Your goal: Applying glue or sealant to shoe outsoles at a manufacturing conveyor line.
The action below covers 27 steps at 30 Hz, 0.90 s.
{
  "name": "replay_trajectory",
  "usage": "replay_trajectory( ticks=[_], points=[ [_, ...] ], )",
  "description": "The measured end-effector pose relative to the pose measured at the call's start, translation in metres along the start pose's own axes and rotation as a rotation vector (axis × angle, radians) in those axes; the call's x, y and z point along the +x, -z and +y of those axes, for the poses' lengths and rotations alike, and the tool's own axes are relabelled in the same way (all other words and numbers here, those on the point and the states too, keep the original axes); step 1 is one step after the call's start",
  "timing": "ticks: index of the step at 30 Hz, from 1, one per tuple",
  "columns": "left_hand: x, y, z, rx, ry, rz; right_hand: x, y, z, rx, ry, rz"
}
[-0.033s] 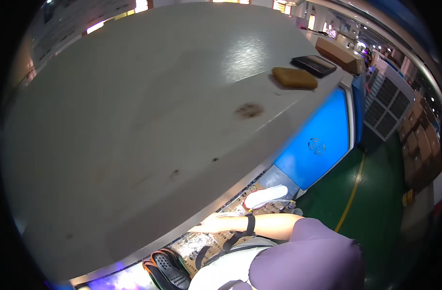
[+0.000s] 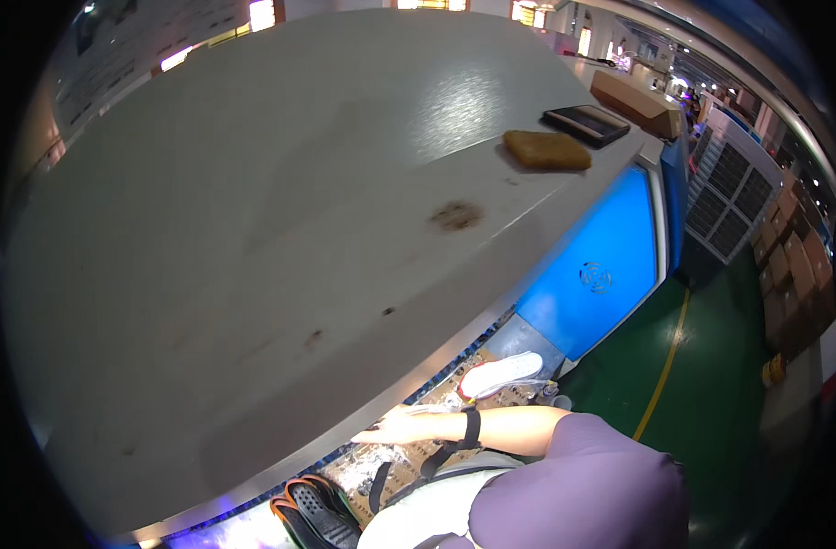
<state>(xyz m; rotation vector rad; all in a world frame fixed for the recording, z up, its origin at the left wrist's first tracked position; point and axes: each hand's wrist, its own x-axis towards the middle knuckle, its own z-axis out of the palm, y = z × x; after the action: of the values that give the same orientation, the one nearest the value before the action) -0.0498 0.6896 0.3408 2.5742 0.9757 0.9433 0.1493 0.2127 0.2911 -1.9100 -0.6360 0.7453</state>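
Observation:
My right hand (image 2: 398, 426) reaches from the lower right to the front edge of a large grey machine cover (image 2: 253, 302). Its visible fingers stretch out over the brown, patterned work surface (image 2: 404, 457), while the fingertips are partly hidden at the edge. I cannot make out anything in its grasp. A black strap (image 2: 471, 427) circles the wrist. Beyond the hand lies a white, sole-shaped shoe piece (image 2: 500, 375) with a red rim. Dark shoes (image 2: 322, 508) with orange edging stand nearer, at the lower left. My left hand is out of view.
On the cover's far right lie a brown pad (image 2: 547, 151) and a black shallow tray (image 2: 586, 125), with a cardboard box (image 2: 636, 101) behind. A blue panel (image 2: 592, 265) borders the green floor (image 2: 628, 366). A grilled unit (image 2: 731, 192) and stacked cartons (image 2: 788, 274) stand right.
The view has shifted slightly, so the pad and tray sit a little further left. More of a dark blue strip shows along the cover's lower edge. My right hand stays almost in place.

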Motion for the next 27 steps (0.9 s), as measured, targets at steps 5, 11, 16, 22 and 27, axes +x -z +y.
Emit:
replay_trajectory(
  ticks=[5,11,16,22,27],
  points=[
    [-0.005,0.008,0.033,-0.151,-0.057,0.023,0.016,-0.010,0.052,0.109,0.233,-0.001],
    [-0.009,0.004,0.058,-0.445,-0.114,0.021,-0.013,-0.001,0.037,0.138,0.337,0.061],
    [-0.035,-0.028,0.050,-0.941,-0.074,-0.005,-0.020,0.007,0.040,0.272,0.338,0.140],
    [-0.124,-0.129,-0.031,-1.649,0.603,-0.462,-0.021,0.009,0.023,0.459,0.242,0.069],
    [-0.207,-0.143,0.163,-1.923,0.510,-0.564,-0.013,0.018,0.016,0.439,0.322,0.050]
  ],
)
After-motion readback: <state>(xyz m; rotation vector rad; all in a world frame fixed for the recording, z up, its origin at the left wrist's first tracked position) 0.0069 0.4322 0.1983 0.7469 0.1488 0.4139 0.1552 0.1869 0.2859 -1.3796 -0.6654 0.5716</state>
